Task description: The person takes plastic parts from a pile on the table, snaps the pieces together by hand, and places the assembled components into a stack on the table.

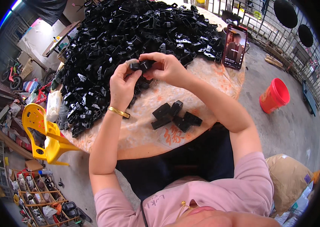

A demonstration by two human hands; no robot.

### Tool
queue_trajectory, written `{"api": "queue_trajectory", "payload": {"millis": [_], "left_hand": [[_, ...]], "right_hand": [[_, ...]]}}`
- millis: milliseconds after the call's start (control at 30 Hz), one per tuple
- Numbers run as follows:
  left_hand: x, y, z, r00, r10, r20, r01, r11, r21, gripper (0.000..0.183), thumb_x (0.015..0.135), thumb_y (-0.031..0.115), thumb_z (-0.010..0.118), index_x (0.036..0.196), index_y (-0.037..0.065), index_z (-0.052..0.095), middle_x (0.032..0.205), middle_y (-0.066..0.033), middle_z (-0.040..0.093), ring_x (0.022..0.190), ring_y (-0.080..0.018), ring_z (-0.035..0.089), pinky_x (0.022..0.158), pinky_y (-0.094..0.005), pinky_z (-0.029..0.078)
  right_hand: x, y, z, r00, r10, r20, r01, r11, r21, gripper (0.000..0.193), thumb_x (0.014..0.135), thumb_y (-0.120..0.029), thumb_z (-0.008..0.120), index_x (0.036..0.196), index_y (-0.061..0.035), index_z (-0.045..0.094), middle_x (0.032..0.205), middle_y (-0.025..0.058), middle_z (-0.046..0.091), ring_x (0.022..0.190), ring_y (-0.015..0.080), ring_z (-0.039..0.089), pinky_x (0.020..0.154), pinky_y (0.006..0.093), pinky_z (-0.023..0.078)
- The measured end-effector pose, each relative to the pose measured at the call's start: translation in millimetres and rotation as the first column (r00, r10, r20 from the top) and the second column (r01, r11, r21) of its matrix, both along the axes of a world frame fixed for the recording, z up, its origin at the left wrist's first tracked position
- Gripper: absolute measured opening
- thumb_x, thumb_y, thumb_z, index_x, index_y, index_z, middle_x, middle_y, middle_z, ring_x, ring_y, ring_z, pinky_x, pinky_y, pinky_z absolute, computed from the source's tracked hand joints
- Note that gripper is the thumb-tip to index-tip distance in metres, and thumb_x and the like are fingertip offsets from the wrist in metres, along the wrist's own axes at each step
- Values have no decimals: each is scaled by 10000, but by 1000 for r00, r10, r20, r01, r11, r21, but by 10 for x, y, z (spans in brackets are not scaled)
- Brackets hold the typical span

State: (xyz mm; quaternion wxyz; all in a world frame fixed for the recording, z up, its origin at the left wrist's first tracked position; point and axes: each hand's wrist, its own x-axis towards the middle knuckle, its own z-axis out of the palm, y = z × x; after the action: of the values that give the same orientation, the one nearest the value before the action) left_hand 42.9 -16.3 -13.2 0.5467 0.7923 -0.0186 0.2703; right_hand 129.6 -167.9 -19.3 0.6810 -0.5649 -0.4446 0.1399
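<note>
Off to the right on the concrete floor, a red plastic bucket [274, 95], contents out of sight. Held up over the patterned round tabletop [137, 132], a small black plastic clip part [141, 65]: blocky, glossy, angular, pinched from both sides. Left hand [123, 84] fingers closed on its left end, right hand [165, 67] fingers curled shut over its right end. Behind, a large heap of matching black plastic parts [129, 38]; nearer, a small cluster of joined black pieces [176, 115]. Propped upright at the heap's right edge, a smartphone [234, 46].

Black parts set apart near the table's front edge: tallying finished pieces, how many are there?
5, possibly more hidden: black parts clustered together on the table, below both hands.
</note>
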Motion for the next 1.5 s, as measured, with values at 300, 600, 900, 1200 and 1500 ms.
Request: {"api": "queue_trajectory", "payload": {"millis": [300,600,900,1200,1500], "left_hand": [[4,-7,-24,997,45,54,-55,981,185,277,742,-21,634,1017,-6,602,900,-40,588,761,-91,562,679,-221,470],[-13,17,34,997,-72,-24,67,984,-167,248,788,-31,592,1036,-34,596,850,-27,632,749,-64,567,700,-203,482],[-20,-10,49,999,-35,-10,34,996,-88,263,768,-32,626,1030,-19,613,829,-10,632,743,-50,557,696,-194,471],[-32,-183,13,988,-103,116,142,898,-416,526,774,0,643,1238,-70,405,958,-74,609,850,-89,567,760,-212,474],[-90,-96,130,984,-177,26,174,915,-363,499,761,-26,638,1213,-51,428,959,-104,620,846,-114,590,776,-232,488]], "right_hand": [[29,34,-49,936,-204,286,212,977,3,373,803,-8,608,1170,-35,547,891,56,629,670,79,569,612,220,490],[-54,9,21,811,-264,522,262,962,79,357,780,9,618,1131,-9,560,875,73,558,736,132,576,666,256,489],[-71,33,-21,804,-401,439,344,916,207,338,728,-15,679,1056,-18,600,866,90,587,684,158,578,618,249,472],[-67,62,-39,743,-419,522,363,907,212,328,699,-67,718,1013,-56,626,924,85,565,669,151,579,605,253,480],[42,41,-60,985,-104,139,109,994,-27,470,656,-179,794,1039,12,599,882,58,651,729,76,583,664,225,490]]}}
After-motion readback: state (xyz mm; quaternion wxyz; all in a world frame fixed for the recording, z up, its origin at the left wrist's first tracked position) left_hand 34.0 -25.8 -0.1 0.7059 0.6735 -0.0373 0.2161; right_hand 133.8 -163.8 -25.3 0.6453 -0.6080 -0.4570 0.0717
